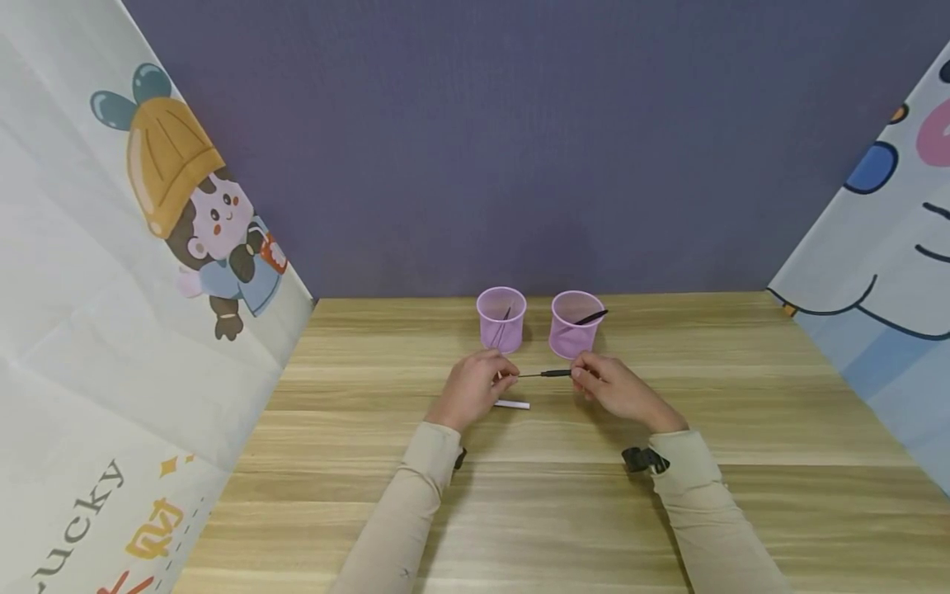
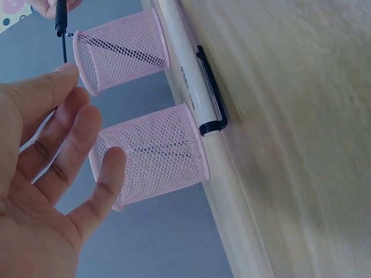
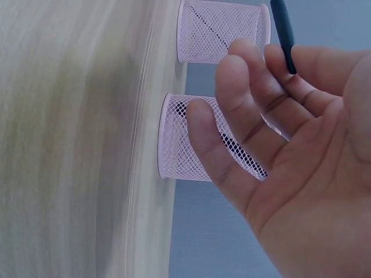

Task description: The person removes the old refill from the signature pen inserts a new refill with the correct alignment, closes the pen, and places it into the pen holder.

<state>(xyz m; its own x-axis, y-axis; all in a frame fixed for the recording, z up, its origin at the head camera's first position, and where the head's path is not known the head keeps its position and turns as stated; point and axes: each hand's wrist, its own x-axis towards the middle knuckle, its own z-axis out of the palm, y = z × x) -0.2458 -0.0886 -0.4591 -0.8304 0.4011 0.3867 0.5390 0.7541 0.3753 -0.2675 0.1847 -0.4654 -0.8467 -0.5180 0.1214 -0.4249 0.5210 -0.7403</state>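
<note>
A thin screwdriver (image 1: 555,374) with a black handle and slim metal shaft lies level between both hands, above the table. My right hand (image 1: 614,386) pinches the handle end between thumb and forefinger; its other fingers (image 3: 232,98) stay loosely bent. At the opposite end, thumb and forefinger of my left hand (image 1: 475,388) pinch the shaft's tip. Below the left fingers, a white pen (image 2: 194,75) with a black clip rests on the table. Behind the hands stand two pink mesh cups: the left cup (image 1: 501,322) holds thin dark rods, the right cup (image 1: 573,326) a black stick-like item.
The wood-grain table (image 1: 549,528) runs back to a dark grey-blue wall panel (image 1: 549,148). White printed sheets with cartoon figures border it on the left (image 1: 89,247) and right (image 1: 891,272).
</note>
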